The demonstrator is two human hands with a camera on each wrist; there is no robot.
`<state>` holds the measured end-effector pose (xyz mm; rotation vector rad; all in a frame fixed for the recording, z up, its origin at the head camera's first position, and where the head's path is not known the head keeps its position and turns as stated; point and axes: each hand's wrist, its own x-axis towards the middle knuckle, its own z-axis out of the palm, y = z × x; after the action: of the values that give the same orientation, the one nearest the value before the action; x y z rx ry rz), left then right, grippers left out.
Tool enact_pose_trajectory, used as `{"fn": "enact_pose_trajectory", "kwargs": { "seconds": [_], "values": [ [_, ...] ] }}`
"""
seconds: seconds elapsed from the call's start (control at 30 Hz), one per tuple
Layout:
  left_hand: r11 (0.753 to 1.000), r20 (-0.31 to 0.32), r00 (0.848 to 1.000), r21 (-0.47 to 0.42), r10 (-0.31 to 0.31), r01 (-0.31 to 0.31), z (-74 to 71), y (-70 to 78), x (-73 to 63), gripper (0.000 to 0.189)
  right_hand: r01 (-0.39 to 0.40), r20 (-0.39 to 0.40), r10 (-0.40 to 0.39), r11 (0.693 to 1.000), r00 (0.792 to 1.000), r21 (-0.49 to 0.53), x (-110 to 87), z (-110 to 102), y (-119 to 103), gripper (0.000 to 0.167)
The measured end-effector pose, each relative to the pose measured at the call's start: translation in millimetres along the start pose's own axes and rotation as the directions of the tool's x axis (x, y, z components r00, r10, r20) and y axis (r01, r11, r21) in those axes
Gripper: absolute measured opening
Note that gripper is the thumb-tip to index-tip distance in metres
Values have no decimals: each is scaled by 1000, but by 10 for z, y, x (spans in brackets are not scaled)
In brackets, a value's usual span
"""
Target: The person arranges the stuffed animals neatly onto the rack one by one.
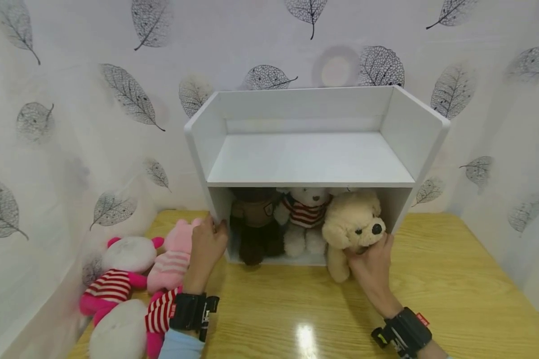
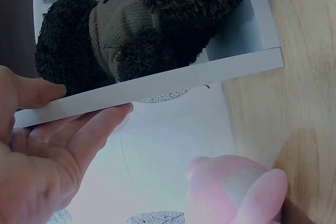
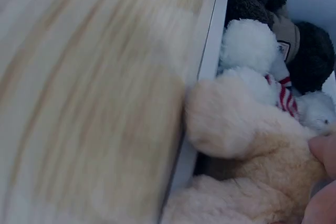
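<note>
The toy dog [image 1: 355, 212] is cream in colour and fluffy, with a black round nose, small dark eyes and hanging ears. Its head is tilted and its nose points toward the right side. It is at the right end of the lower compartment of the white shelf [image 1: 314, 159], and one leg comes out over the front edge of the bottom board. The right hand [image 1: 372, 264] grips the dog under the chin; in the right wrist view only a small part of this hand is seen, against the fur. The left hand [image 1: 207, 248] grips the left side panel of the shelf, with the thumb on the inner face and the fingers on the outer face.

Beside the dog, and touching it, is a white toy [image 1: 306, 214] in a red-and-white striped shirt. Farther left is a dark brown toy [image 1: 260, 239] in a brown top; in the head view the middle board hides most of its head. On the wooden table [image 1: 444, 284], left of the shelf, lie a pink toy [image 1: 170, 264] and two white-headed toys [image 1: 128, 254] with bright pink limbs and striped shirts. The left arm covers part of this group. A cloth [image 1: 238, 30] with leaf pattern hangs behind.
</note>
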<state>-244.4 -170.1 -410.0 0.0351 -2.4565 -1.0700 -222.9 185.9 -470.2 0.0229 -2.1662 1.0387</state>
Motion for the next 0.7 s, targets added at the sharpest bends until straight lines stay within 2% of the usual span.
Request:
{"fn": "enact_pose_trajectory", "kwargs": {
  "seconds": [0.2, 0.33, 0.43, 0.6, 0.7],
  "values": [
    [1000, -30, 999, 13, 28, -27, 13, -8, -10, 24, -77, -67, 82, 995, 994, 69, 7, 130, -20, 78],
    [1000, -31, 999, 2, 29, -29, 13, -15, -5, 23, -89, -76, 97, 990, 992, 108, -29, 143, -53, 74],
    [1000, -14, 1000, -4, 23, -23, 15, -18, -11, 24, -92, -30, 96, 991, 995, 98, -98, 86, -90, 70],
    [1000, -19, 1000, -9, 19, -19, 20, -29, -10, 26, -125, 84, 119, 990, 989, 63, -197, -103, -187, 74],
    [1000, -12, 1000, -21, 15, -15, 29, -37, -7, 26, -79, 121, 73, 996, 990, 50, -262, -237, -222, 72]
  ]
}}
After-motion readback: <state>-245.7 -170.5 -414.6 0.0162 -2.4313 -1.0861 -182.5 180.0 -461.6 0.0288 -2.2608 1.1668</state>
